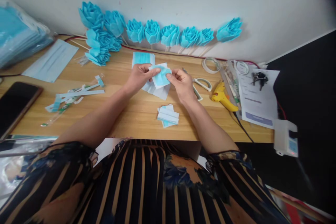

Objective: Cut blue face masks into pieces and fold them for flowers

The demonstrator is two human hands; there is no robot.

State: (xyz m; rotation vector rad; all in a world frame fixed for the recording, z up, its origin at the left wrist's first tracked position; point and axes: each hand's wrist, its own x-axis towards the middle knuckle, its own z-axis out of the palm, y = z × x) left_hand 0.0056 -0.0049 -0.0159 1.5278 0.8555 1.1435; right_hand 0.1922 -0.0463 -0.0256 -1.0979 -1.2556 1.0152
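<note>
Between my two hands is a small stack of pale blue and white face mask fabric pieces (161,77), held above the table. My left hand (143,77) pinches its left side, thumb on top. On the right edge, my right hand (182,83) grips it between thumb and fingers. Beneath and behind lies a larger blue mask sheet (139,57), partly covered by the hands. Nearer to me sits a small pile of cut mask pieces (168,116). Scissors (202,84) with pale handles lie just right of my right hand, their blades partly hidden.
Blue fabric flowers (170,35) on sticks lean along the wall. A yellow glue gun (224,96), tape roll (210,65), keys (259,78) and printed paper (258,101) are at right. Fabric strips (78,93), a phone (18,103) and bagged masks (21,35) are at left.
</note>
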